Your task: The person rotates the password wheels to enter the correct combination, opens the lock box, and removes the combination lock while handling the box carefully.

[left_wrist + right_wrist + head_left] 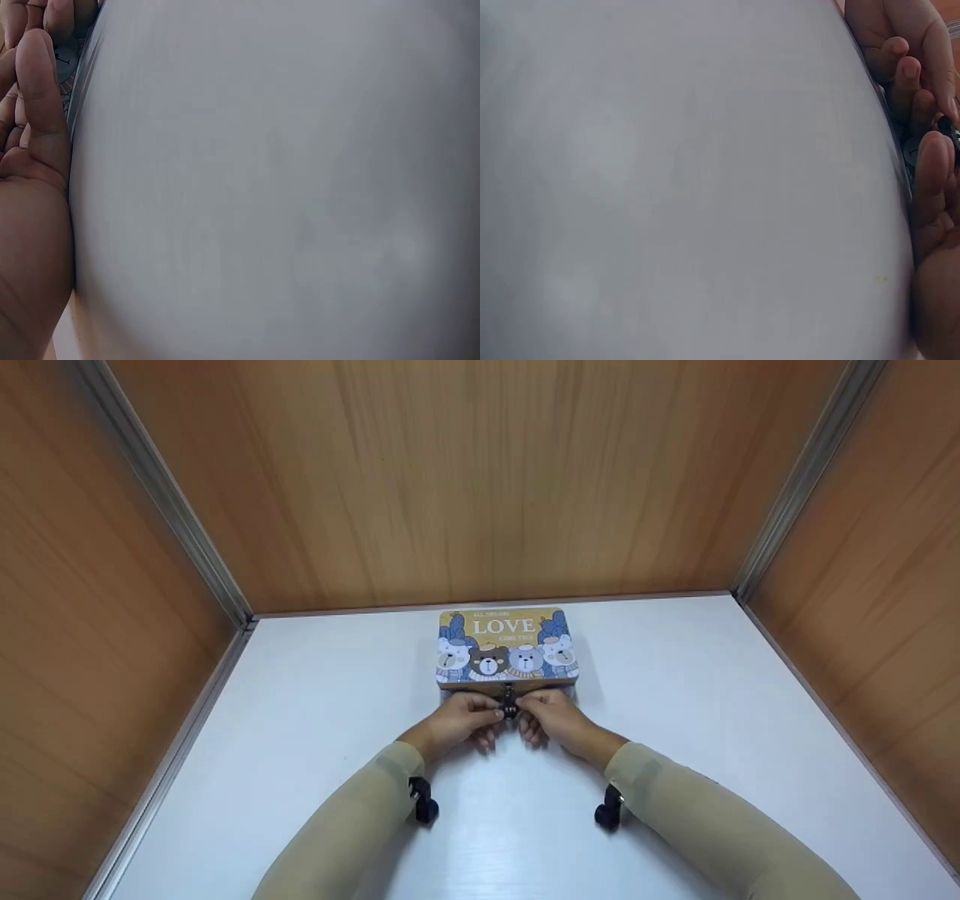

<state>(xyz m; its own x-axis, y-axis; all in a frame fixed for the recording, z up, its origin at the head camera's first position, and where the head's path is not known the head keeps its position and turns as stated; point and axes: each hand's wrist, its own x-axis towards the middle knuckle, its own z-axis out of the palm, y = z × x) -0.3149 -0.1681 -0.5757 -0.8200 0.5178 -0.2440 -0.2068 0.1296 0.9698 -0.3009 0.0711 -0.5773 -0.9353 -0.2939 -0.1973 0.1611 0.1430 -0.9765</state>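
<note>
A tin box (502,649) with a yellow and blue lid, printed with cartoon bears and the word LOVE, lies with its lid down. A small black padlock (509,707) hangs from the clasp at the middle of its front side. My left hand (457,721) pinches the padlock from the left with thumb and forefinger. From the other side, my right hand (561,720) pinches it too, fingertips close to the left ones. In the right wrist view, part of the dark padlock (949,129) shows between both hands; fingers hide the rest.
The box stands on a white table (337,682), near the wooden back panel (480,487). Wooden side panels (97,622) with metal corner strips enclose the table left and right. A small black device (424,802) hangs at each sleeve cuff.
</note>
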